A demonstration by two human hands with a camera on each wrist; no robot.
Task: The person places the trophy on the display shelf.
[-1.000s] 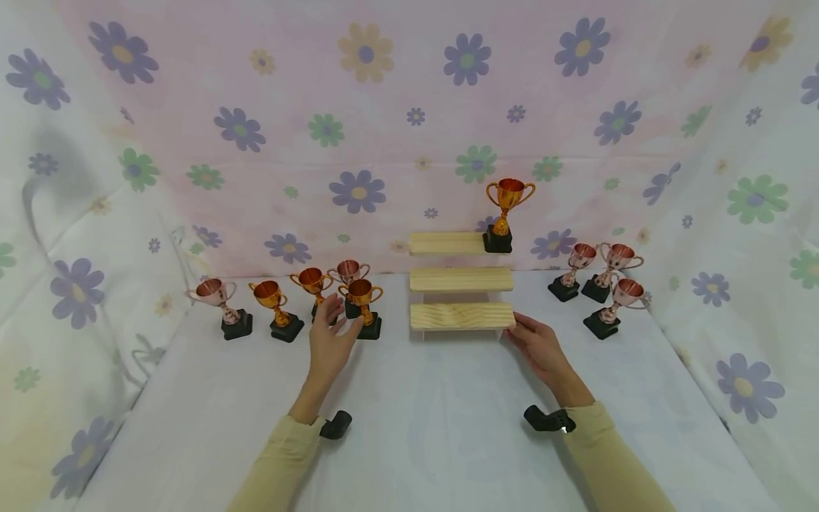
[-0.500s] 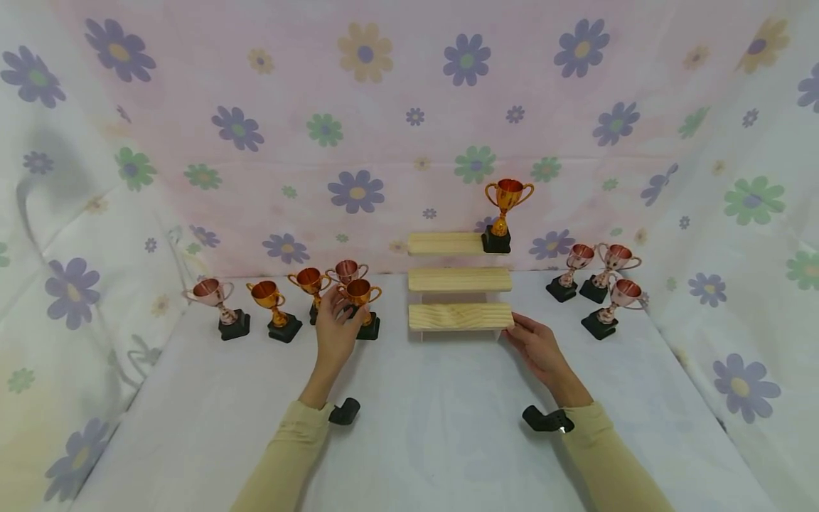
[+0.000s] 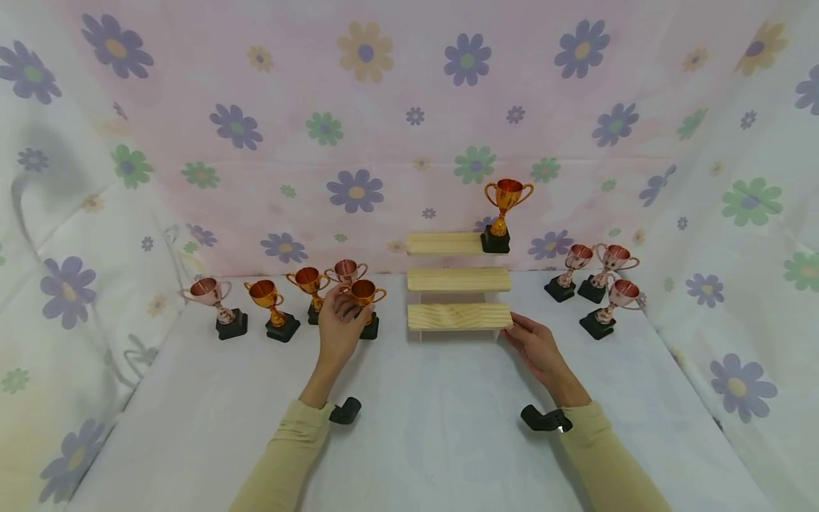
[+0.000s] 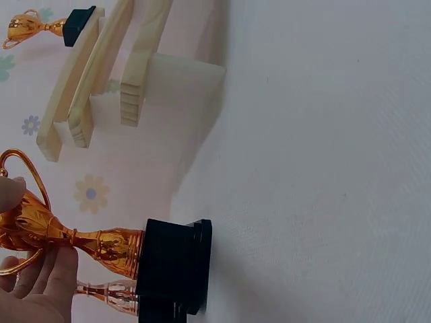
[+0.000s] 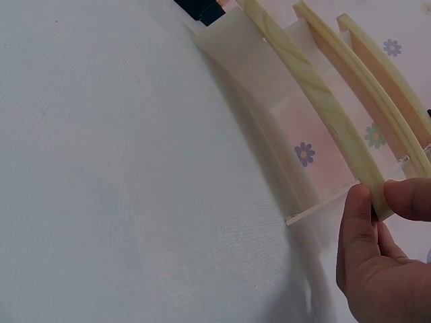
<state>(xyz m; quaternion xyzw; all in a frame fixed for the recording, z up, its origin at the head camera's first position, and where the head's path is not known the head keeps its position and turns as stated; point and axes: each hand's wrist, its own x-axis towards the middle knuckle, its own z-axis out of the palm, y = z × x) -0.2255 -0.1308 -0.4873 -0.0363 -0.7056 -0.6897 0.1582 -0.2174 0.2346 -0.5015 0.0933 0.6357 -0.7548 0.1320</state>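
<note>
My left hand (image 3: 339, 331) grips a gold trophy cup (image 4: 116, 250) with a black base, thumb and fingers around its cup part in the left wrist view. In the head view its cup leans slightly right; whether its base touches the table I cannot tell. Just behind it is a rose-gold trophy (image 3: 345, 270), and another gold trophy (image 3: 307, 279) stands beside my fingers. On the right, my right hand (image 3: 540, 352) pinches the right end of the lowest wooden plank (image 5: 323, 101) of a three-step shelf, thumb on top and fingers beneath.
One gold trophy (image 3: 510, 195) stands at the right end of the top plank (image 3: 444, 243). Farther left are a gold trophy (image 3: 264, 291) and a rose-gold trophy (image 3: 206, 291). Three rose-gold trophies, the front one (image 3: 623, 291) included, stand right of the shelf. Flowered cloth (image 3: 288, 153) hangs behind.
My left hand has moved right and taken hold of the gold trophy, whose cup has tipped a little to the right. The right hand stays at the plank's end.
</note>
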